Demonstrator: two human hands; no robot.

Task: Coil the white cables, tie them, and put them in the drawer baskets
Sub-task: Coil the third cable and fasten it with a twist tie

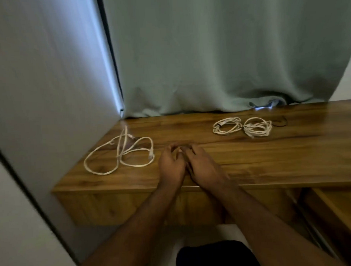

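Observation:
My left hand point(170, 164) and my right hand point(200, 164) meet at the middle of the wooden desk point(272, 164), fingers curled towards each other. Their fingertips pinch a small white thing point(180, 151), too hidden to identify. To the left of my hands a loose white cable point(119, 155) sprawls in wide loops. Two coiled white cables lie at the back right, one point(226, 126) beside the other point(257, 127), both well away from my hands.
A thin dark tie or cord point(280, 122) lies just right of the coils. A green curtain point(217, 60) hangs behind the desk and a wall closes the left side. A wooden drawer point(335, 210) stands out at the lower right.

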